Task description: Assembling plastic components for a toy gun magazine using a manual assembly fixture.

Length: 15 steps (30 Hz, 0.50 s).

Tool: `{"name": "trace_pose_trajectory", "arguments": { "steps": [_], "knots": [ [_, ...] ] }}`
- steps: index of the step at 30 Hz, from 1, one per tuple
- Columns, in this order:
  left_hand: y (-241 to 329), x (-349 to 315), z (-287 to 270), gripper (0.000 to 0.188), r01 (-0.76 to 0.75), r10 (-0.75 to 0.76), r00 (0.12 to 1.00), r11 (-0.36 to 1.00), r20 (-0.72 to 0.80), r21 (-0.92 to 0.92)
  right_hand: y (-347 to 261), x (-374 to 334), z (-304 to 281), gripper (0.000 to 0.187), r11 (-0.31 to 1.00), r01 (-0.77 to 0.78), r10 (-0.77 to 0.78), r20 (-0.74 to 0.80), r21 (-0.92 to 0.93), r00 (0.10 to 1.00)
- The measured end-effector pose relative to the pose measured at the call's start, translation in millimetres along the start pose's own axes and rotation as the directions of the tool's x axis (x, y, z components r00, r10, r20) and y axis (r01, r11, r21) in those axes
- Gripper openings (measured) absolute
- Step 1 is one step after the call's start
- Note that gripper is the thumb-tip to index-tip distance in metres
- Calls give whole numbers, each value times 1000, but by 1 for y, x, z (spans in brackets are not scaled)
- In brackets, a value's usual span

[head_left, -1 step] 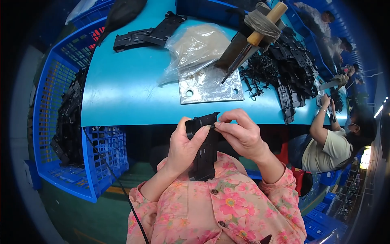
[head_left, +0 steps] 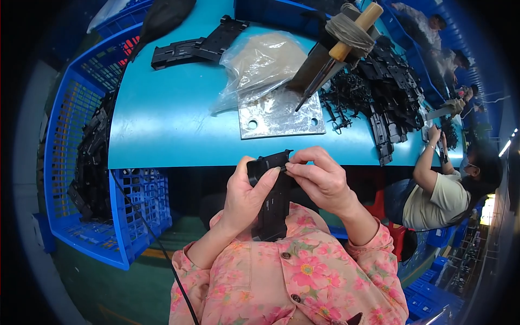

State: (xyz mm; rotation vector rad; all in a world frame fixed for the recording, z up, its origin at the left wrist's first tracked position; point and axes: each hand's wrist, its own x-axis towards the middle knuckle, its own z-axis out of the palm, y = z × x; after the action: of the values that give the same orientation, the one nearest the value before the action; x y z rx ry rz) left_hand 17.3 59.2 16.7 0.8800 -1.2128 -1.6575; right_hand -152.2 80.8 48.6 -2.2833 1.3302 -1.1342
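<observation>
Finding: the black part (head_left: 273,211) is in front of my body, just short of the near edge of the counter (head_left: 173,149). My left fingers (head_left: 265,183) are closed on its upper end, the thumb across the near face. My right fingers (head_left: 310,172) are pinched together at its upper right edge; whether they grip a small piece there, I cannot tell. The lower end hangs before my shirt (head_left: 303,265); contact is unclear.

Assessment: this fine work at the edge calls for a firm left hold close to the pinch, so the part does not twist. Pressure should be light and straight, as thin edges may flex. My left thumb should stay clear of the working spot. The metal plate (head_left: 281,128) lies apart on the counter, untouched.
</observation>
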Motion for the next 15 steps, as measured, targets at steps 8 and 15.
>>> {"name": "trace_pose_trajectory", "arguments": {
  "steps": [8,15],
  "knots": [
    [10,26,-4,28,-22,27,998,996,-61,88,-6,19,8,44,986,-31,36,27,-162,999],
    [-3,27,-6,58,-122,103,989,973,105,196,-1,23,28,46,866,-435,447,9,248,895]
  ]
}}
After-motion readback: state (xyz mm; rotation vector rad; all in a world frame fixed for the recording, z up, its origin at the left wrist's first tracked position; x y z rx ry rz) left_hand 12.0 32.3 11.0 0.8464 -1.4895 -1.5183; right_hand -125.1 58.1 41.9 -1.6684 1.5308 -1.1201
